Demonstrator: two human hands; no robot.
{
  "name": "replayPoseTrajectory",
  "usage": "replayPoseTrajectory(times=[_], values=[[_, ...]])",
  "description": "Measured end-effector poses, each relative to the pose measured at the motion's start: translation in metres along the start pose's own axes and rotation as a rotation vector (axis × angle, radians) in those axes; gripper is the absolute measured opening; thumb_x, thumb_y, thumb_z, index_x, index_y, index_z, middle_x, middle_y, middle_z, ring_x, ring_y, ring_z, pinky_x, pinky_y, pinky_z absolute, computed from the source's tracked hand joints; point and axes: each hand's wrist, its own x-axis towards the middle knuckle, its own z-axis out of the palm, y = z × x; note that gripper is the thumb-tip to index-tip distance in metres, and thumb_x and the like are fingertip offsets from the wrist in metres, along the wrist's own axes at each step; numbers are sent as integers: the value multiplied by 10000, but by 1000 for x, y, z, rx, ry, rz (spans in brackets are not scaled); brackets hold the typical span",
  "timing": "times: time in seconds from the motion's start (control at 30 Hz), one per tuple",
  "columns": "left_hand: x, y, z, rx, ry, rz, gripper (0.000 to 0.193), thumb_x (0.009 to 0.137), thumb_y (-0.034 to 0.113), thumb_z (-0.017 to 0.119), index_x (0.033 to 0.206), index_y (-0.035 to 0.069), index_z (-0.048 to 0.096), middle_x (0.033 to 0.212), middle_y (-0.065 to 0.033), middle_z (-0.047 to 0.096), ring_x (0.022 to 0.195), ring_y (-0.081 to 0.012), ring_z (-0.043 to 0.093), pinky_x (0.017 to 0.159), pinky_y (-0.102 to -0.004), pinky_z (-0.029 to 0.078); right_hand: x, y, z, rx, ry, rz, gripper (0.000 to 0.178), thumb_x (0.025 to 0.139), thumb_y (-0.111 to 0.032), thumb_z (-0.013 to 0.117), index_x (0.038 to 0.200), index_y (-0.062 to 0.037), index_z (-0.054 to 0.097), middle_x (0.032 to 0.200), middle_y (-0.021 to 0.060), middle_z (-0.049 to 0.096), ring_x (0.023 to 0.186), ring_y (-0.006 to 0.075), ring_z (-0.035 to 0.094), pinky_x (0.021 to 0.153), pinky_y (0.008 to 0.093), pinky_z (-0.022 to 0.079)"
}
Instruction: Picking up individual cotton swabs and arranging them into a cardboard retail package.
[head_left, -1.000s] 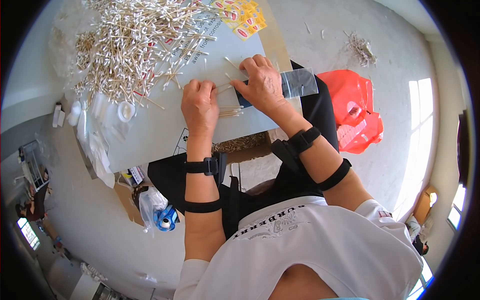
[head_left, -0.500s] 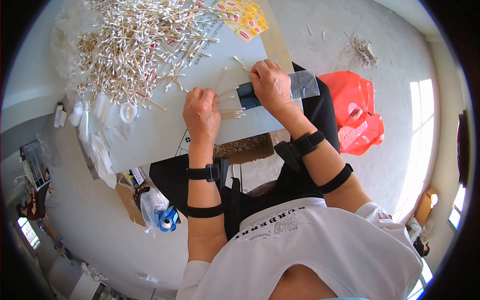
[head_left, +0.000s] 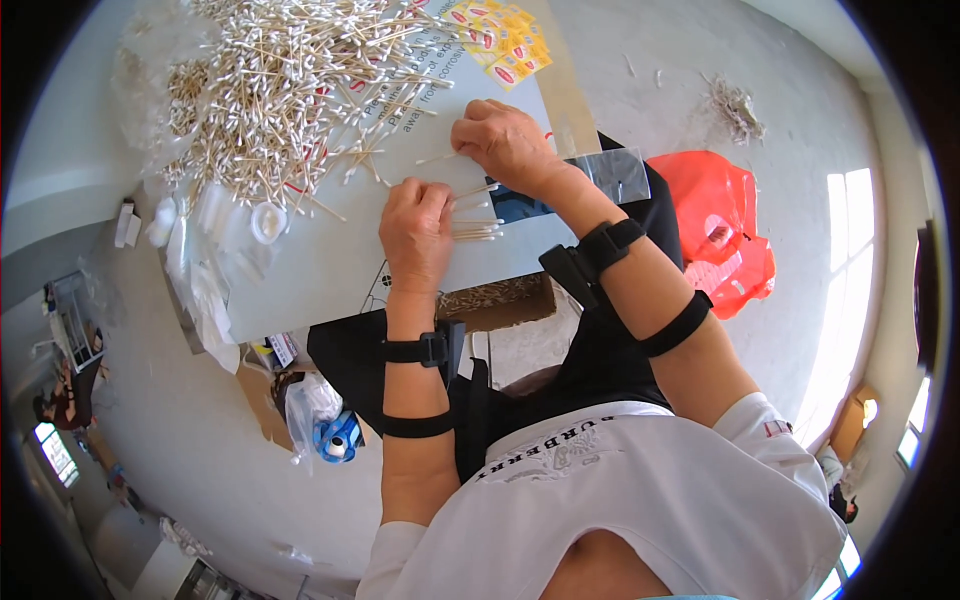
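A big heap of white-tipped cotton swabs (head_left: 290,90) covers the far left of the table. My left hand (head_left: 415,225) is closed near the table's front, a cotton swab (head_left: 475,190) reaching out rightward from its pinched fingertips. Just below, several more swabs (head_left: 475,230) lie side by side, their left ends hidden by this hand. My right hand (head_left: 500,140) is closed farther back, its fingertips on a single swab (head_left: 436,158) that points left. Beneath the right wrist lies a flat plastic pouch (head_left: 620,175), clear at one end and dark blue (head_left: 520,207) at the other.
Yellow printed labels (head_left: 507,45) lie at the table's far edge. Small round containers (head_left: 267,223) and clear plastic bags (head_left: 205,310) sit at the left. Below the table is a cardboard box (head_left: 500,303) of swabs; a red bag (head_left: 710,225) rests on the floor at right.
My right hand has moved left, off the pouch and over to the single swab. The swab that stuck out from its fingers no longer shows there. My left hand has stayed nearly in place.
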Motion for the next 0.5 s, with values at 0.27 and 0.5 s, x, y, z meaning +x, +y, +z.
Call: replayPoseTrajectory(times=[0.27, 0.5], values=[[-1, -25, -8, -21, 297, -229, 203, 738, -51, 644, 915, 47, 621, 897, -106, 586, 881, -323, 577, 767, -417, 475, 5, -39, 15, 77, -97, 78, 125, 787, -182, 701, 802, -88, 621, 796, 74, 592, 808, 303, 610, 704, 412, 494], [33, -58, -26, 150, 332, -148, 229, 725, -21, 685, 926, 85, 658, 944, -102, 564, 917, -322, 548, 816, -418, 457, 36, -81, 61, -50, -3, 218, 242, 766, -277, 693, 818, -47, 643, 847, 124, 649, 844, 312, 653, 721, 408, 532]])
